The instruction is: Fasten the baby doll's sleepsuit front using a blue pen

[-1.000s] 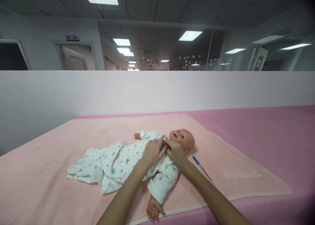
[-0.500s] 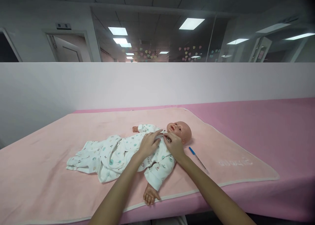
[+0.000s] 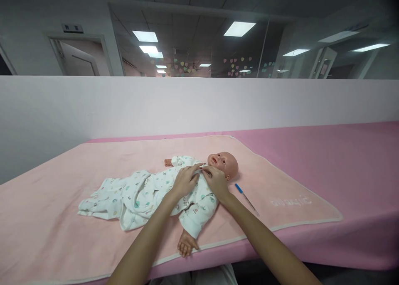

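Note:
A baby doll (image 3: 225, 162) lies on its back with its bald head to the right. It wears a white patterned romper (image 3: 137, 193) that spreads out to the left. My left hand (image 3: 186, 181) rests on the chest, its fingers closed on cloth near the collar. Beside it, my right hand (image 3: 216, 182) pinches the romper's neckline just below the doll's chin. The fingertips of both hands nearly meet there, and the small bit of cloth between them is mostly hidden.
A blue-capped pen (image 3: 246, 197) lies right of the doll's head on a pink blanket (image 3: 56, 193). Beneath the blanket is a darker pink table cover (image 3: 349, 164). A low white partition (image 3: 199, 106) stands along the back.
The view has shifted slightly, so everything sits a little further left. Both hands stay at the romper's neckline, with only small finger movement.

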### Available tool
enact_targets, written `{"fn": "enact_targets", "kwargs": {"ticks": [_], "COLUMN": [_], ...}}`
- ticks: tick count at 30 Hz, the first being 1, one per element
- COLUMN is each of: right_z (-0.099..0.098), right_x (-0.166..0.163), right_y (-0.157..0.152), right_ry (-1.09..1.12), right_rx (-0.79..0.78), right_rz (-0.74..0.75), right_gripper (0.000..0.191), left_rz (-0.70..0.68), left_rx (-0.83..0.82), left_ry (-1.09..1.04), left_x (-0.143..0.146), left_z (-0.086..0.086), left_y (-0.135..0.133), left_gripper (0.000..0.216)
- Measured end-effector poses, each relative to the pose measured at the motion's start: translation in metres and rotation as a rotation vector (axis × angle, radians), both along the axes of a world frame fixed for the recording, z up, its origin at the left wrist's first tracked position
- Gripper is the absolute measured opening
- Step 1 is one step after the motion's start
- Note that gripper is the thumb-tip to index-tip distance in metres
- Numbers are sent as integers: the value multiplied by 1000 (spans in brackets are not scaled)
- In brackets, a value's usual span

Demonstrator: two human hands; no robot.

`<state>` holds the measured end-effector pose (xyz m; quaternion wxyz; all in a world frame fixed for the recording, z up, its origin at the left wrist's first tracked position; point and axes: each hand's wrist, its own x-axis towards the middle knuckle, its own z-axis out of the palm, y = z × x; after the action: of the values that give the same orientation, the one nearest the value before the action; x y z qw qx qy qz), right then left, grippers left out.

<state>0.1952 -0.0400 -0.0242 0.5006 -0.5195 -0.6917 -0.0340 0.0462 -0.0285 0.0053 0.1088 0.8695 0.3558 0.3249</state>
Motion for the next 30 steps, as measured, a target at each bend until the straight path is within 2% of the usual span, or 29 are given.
{"fn": "enact_targets", "kwargs": {"ticks": [8, 16, 21, 24, 30], "right_z": [1, 1, 1, 1, 2], "right_x": [-2, -5, -6, -5, -5], "right_y": [0, -5, -4, -3, -2], "right_ry": [26, 114, 106, 98, 96], "right_rx": [28, 52, 46, 32, 13], "right_rz": [18, 6, -4, -21, -20], "right_gripper": [15, 16, 15, 16, 20], "left_rz": [-22, -69, -48, -26, 31], "left_rx": [-24, -121, -132, -79, 92], "left_ry": [-20, -124, -170, -158, -49], "left_x": [-1, -2, -3, -2, 1], "left_z": [0, 3, 3, 1, -1], "left_y": [2, 1, 1, 1, -2], "left_gripper": [40, 39, 28, 23, 27]}}
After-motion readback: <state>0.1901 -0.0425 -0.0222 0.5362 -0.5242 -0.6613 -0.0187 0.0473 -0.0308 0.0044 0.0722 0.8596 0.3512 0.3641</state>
